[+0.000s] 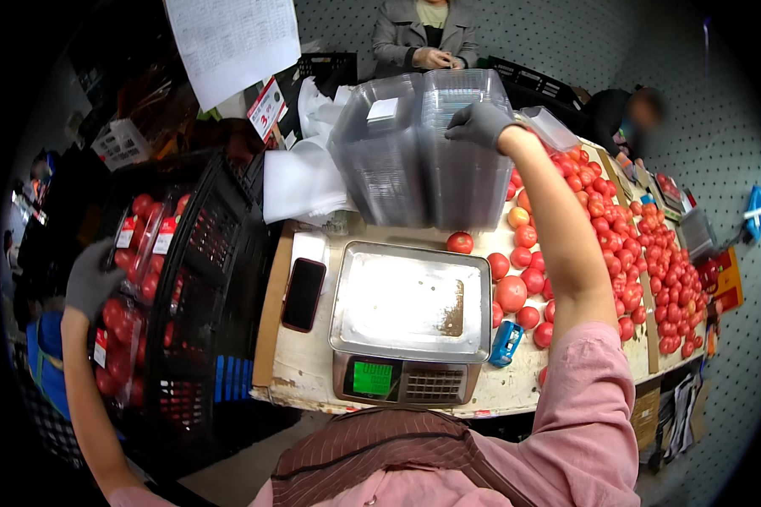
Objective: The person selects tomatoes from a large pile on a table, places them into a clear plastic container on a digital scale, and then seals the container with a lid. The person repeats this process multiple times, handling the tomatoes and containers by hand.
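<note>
My left hand, in a grey glove, is at the packs of tomatoes in a black plastic crate; whether it grips one is unclear. My right hand, gloved in grey too, touches the right one of two tall stacks of clear plastic trays; its fingertips' hold cannot be made out. A white paper slip lies on the left stack. Before me stands a digital scale with a bare steel pan and a lit green display. Loose tomatoes lie to its right.
A phone lies left of the scale, a blue tape dispenser right of it. White foam sheets stand beside the stacks. More tomatoes cover the table's right side. One person stands across the table, another at the back right.
</note>
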`<action>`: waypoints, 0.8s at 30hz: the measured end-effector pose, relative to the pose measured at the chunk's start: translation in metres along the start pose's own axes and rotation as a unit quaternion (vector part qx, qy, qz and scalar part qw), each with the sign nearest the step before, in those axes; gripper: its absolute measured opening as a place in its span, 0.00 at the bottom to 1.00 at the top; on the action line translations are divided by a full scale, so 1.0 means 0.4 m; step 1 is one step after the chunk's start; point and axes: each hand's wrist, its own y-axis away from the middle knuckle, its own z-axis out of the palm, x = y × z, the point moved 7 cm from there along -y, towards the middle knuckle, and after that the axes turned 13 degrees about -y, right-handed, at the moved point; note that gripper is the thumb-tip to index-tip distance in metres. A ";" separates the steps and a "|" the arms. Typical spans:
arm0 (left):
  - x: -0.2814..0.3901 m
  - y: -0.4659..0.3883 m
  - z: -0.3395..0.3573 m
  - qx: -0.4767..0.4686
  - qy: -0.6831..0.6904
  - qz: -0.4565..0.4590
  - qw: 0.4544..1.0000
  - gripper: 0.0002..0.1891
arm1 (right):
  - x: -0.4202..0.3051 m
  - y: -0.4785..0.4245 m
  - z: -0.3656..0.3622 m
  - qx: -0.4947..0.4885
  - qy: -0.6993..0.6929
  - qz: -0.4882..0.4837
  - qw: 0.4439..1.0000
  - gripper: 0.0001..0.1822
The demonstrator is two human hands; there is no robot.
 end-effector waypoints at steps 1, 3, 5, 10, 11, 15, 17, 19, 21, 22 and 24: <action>0.100 -0.019 -0.012 0.003 -0.009 0.040 0.999 0.26 | -0.014 -0.006 -0.003 -0.038 -0.001 0.002 0.999 0.16; 0.356 -0.056 -0.037 0.007 -0.077 0.105 0.991 0.26 | -0.005 -0.014 -0.025 -0.076 0.023 0.027 0.996 0.17; 0.512 -0.118 0.004 -0.088 -0.078 0.139 0.983 0.25 | 0.003 -0.027 -0.023 -0.124 0.006 0.059 0.991 0.20; 0.714 -0.269 0.241 -0.131 -0.073 0.209 0.966 0.26 | 0.023 0.002 0.009 0.182 0.136 -0.017 0.974 0.16; 0.709 -0.306 0.327 -0.146 -0.083 0.208 0.964 0.27 | 0.026 0.018 -0.005 0.241 0.129 -0.018 0.962 0.15; 0.735 -0.392 0.607 -0.236 -0.167 0.167 0.943 0.38 | 0.073 0.103 -0.166 0.549 0.012 -0.150 0.822 0.12; 0.786 -0.389 0.654 -0.193 -0.199 0.170 0.946 0.35 | 0.037 0.174 -0.260 0.584 -0.061 -0.127 0.800 0.13; 0.764 -0.415 0.711 -0.148 -0.176 0.192 0.954 0.27 | -0.082 0.221 -0.271 0.464 -0.110 -0.188 0.858 0.09; 0.693 -0.427 0.785 -0.154 -0.174 0.204 0.951 0.21 | -0.245 0.314 -0.203 0.377 0.006 -0.245 0.893 0.04; 0.660 -0.446 0.821 -0.174 -0.182 0.217 0.943 0.18 | -0.289 0.373 -0.154 0.363 0.029 -0.226 0.904 0.04; 0.613 -0.475 0.862 -0.134 -0.114 0.211 0.961 0.08 | -0.328 0.508 -0.056 0.316 0.062 -0.200 0.926 0.09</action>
